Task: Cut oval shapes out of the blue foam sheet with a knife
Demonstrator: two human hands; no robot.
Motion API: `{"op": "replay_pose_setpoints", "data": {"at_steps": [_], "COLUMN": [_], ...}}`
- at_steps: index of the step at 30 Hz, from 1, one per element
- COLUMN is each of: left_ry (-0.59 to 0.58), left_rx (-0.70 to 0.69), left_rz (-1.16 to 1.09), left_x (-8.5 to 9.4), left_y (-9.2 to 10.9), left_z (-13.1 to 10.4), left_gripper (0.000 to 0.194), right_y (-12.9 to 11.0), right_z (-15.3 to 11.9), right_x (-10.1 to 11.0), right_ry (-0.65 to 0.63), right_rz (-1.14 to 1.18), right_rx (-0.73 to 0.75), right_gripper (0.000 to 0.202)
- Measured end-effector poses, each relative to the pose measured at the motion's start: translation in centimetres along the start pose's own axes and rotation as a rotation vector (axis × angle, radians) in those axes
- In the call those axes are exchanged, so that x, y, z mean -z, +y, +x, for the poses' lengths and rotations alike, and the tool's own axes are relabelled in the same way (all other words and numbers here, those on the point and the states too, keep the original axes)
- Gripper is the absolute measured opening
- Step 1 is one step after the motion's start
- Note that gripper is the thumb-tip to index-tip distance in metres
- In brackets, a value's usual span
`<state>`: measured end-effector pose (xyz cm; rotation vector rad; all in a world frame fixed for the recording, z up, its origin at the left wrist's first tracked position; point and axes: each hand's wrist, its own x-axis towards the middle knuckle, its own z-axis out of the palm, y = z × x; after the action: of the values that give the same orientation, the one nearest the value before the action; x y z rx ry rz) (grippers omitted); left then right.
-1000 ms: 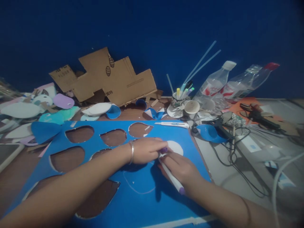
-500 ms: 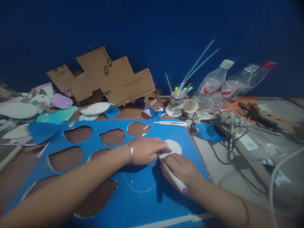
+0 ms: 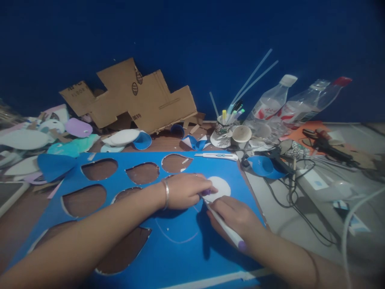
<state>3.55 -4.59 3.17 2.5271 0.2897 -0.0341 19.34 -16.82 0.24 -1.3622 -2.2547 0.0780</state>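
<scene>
My right hand (image 3: pixel 233 216) is closed round a thick white marker (image 3: pixel 227 230) with a purple end, tilted so its front end points to my left fingertips. My left hand (image 3: pixel 189 190) has its fingers bent over the near edge of a white rounded cut-out (image 3: pixel 221 188). Between those fingers shows a small purple piece, which looks like the marker's cap (image 3: pixel 206 193). Both hands are above a blue sheet (image 3: pixel 180 263) with several leaf-shaped holes. A thin drawn curve runs on the sheet below my left hand. The marker's tip is hidden at my left fingers.
A white utility knife (image 3: pixel 216 156) lies at the sheet's far edge. Behind stand a cut cardboard piece (image 3: pixel 156 100), a cup of pens (image 3: pixel 224 127) and plastic bottles (image 3: pixel 273 100). Foam cut-outs (image 3: pixel 25 139) are heaped at left. Black cables (image 3: pixel 306 224) run along the right.
My right hand and the marker have shifted slightly right and toward me. My left hand and the white cut-out have stayed in nearly the same place.
</scene>
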Motion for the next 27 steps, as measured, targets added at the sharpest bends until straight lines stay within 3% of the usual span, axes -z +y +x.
{"op": "replay_pose_setpoints", "data": {"at_steps": [27], "left_ry": [0.011], "left_rx": [0.0], "left_rz": [0.031], "left_x": [-0.1], "left_y": [0.1], "left_z": [-0.1], "left_gripper": [0.052], "right_y": [0.5], "right_z": [-1.7], "right_x": [1.1], "right_ry": [0.006], "right_rz": [0.022], "right_rx": [-0.045], "right_gripper": [0.011]}}
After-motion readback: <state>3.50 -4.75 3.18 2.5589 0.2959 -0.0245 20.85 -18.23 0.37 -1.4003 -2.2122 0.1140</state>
